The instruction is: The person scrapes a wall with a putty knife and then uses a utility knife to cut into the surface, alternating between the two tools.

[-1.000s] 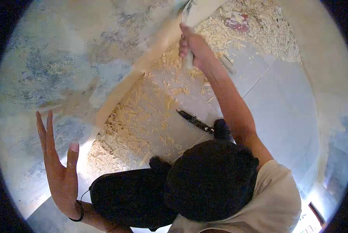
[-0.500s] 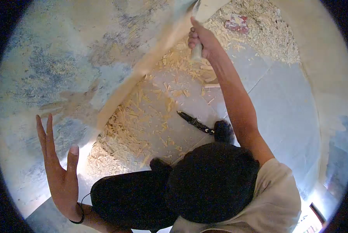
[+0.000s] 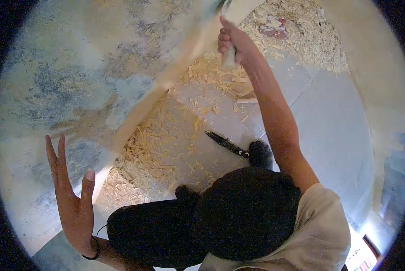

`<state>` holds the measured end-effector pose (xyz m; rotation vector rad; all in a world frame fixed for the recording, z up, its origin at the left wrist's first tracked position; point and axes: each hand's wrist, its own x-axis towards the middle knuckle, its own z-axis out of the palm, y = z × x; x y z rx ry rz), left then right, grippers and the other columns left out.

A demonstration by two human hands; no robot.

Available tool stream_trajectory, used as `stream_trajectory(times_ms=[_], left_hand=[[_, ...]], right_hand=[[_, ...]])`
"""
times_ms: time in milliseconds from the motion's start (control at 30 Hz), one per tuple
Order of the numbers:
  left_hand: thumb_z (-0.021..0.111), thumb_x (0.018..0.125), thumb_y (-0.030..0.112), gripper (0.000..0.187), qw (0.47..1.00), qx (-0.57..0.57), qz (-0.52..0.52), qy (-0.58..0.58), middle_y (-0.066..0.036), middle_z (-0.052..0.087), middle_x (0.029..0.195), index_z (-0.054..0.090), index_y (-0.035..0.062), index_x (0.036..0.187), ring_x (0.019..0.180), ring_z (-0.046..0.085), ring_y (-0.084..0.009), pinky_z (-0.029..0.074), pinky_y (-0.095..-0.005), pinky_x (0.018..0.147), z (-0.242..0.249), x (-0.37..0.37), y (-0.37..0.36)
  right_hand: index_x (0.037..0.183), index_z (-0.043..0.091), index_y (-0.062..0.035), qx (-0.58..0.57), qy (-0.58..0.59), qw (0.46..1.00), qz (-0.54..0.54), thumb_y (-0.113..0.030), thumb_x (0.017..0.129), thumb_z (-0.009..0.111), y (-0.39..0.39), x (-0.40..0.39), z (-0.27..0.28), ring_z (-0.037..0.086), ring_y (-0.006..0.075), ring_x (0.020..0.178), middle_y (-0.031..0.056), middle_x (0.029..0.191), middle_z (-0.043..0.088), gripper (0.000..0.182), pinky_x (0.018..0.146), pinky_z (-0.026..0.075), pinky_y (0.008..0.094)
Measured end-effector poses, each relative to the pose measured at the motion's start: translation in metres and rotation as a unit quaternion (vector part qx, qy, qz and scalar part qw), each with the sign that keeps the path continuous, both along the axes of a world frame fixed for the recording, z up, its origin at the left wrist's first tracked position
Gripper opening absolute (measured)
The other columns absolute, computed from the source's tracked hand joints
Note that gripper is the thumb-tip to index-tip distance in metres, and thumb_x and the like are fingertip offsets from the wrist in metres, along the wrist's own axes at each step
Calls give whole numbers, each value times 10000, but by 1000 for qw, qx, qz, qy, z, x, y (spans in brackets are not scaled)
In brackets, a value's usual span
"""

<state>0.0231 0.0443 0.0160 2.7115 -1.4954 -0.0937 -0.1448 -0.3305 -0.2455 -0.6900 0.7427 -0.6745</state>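
Observation:
My right hand is wrapped round the pale handle of a scraper, with the arm stretched out to the top of the view. Its metal blade lies against the base of the wall, partly cut off by the view's edge. On the left, my left hand is open, fingers extended and thumb apart, beside the mottled blue and beige wall. A hand-shaped shadow falls on the wall just above its fingertips.
Pale flakes litter the grey tiled floor along the wall. A long black tool rests by my dark shoe. Farther off, a red and white piece lies among a thick heap of flakes. Another wall curves along the right.
My right hand and the scraper have shifted slightly up along the wall's base. My left hand has moved a little to the right, still open.

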Motion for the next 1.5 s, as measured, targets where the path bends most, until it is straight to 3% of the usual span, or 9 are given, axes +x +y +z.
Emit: stream_trajectory(times_ms=[33, 333, 600, 800, 933, 1033, 1133, 1267, 1500], left_hand=[[574, 951, 400, 686, 1000, -1, 2, -2, -143, 143, 1639, 325, 138, 1535, 1499, 166, -366, 197, -527, 1187, 0, 0, 0], [554, 960, 411, 682, 1000, -1, -10, 16, -145, 140, 1640, 324, 123, 1534, 1500, 161, -365, 190, -522, 1189, -1, 1, -2], [572, 951, 359, 679, 1000, -17, -8, 25, -148, 148, 1639, 321, 122, 1535, 1502, 161, -361, 174, -513, 1193, 2, 3, 4], [576, 949, 359, 678, 1000, -14, -11, 21, -148, 152, 1638, 320, 137, 1537, 1502, 160, -365, 173, -513, 1193, -1, 4, -1], [573, 948, 390, 688, 999, -5, -29, 19, -152, 153, 1636, 319, 143, 1538, 1501, 156, -369, 172, -520, 1192, -4, 2, -11], [573, 948, 412, 698, 999, -7, -23, 22, -157, 152, 1635, 319, 143, 1538, 1501, 156, -371, 169, -524, 1192, -4, 0, -14], [573, 946, 427, 705, 999, -10, -25, 30, -160, 148, 1635, 320, 138, 1537, 1501, 156, -371, 167, -526, 1192, -5, 0, -12], [575, 944, 427, 710, 1000, -10, -11, 19, -160, 145, 1636, 321, 130, 1536, 1503, 151, -368, 165, -526, 1193, -4, 3, -13], [569, 945, 439, 709, 999, 1, -38, 32, -142, 143, 1640, 323, 137, 1536, 1505, 144, -364, 159, -532, 1194, -12, 1, -33]], right_hand=[[788, 465, -132, 25, -59, 998, -10, -453, 925, 670, -9, -2, 0, 430, 127, 450, -34, 549, 410, 405, 456, 399, 304], [777, 461, -125, -15, 69, 996, 47, -461, 905, 693, 76, 2, 17, 432, 112, 451, -34, 570, 417, 428, 425, 396, 288], [756, 444, -129, -11, -70, 991, -115, -426, 929, 674, -47, -12, 11, 414, 108, 444, -38, 578, 420, 413, 418, 383, 273], [792, 437, -131, 6, 66, 997, 28, -447, 928, 669, 38, -18, 18, 399, 110, 427, -42, 567, 415, 415, 416, 383, 293], [744, 441, -137, -14, 89, 996, 27, -430, 939, 660, 49, 0, 25, 398, 114, 428, -30, 547, 405, 415, 429, 392, 304], [667, 434, -146, -106, -2, 994, -18, -432, 949, 643, -11, 0, 0, 401, 118, 424, -33, 540, 413, 452, 436, 399, 293], [608, 419, -159, 69, -139, 988, 0, -426, 961, 623, -73, -13, 19, 403, 121, 422, -32, 520, 403, 487, 434, 392, 283], [689, 437, -142, 21, -27, 998, -54, -421, 954, 638, -22, -18, 22, 378, 109, 433, -38, 543, 396, 434, 421, 364, 276], [768, 423, -136, 17, 48, 998, 36, -439, 951, 639, 44, -13, 34, 372, 100, 437, -47, 561, 386, 415, 429, 366, 278]])
